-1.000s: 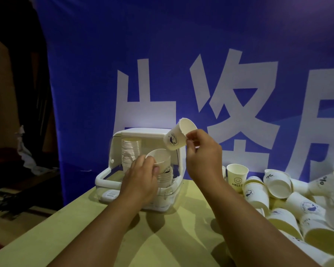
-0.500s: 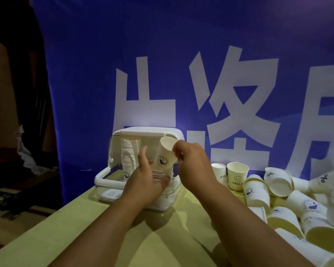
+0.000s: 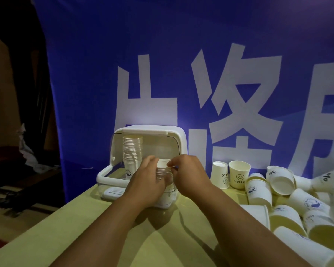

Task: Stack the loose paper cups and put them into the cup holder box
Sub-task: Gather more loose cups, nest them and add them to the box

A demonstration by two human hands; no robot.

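Lowered, the top cup [image 3: 163, 162] is nesting into the stack [image 3: 162, 174]; left hand [image 3: 145, 182] is gripping the stack, right hand [image 3: 189, 174] pinching the cup's rim, loose cups [image 3: 281, 191] lying at three o'clock

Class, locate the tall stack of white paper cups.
Head view, left of centre: the tall stack of white paper cups stands in the left side of the white plastic cup holder box, behind the left hand.

Both bare forearms reach toward 12 o'clock, the left entering from 7, the right from 5. The left hand [image 3: 146, 183] curls round a cup stack [image 3: 163, 169]. The right hand [image 3: 189, 175], at the stack's 3 o'clock, pinches its top rim.
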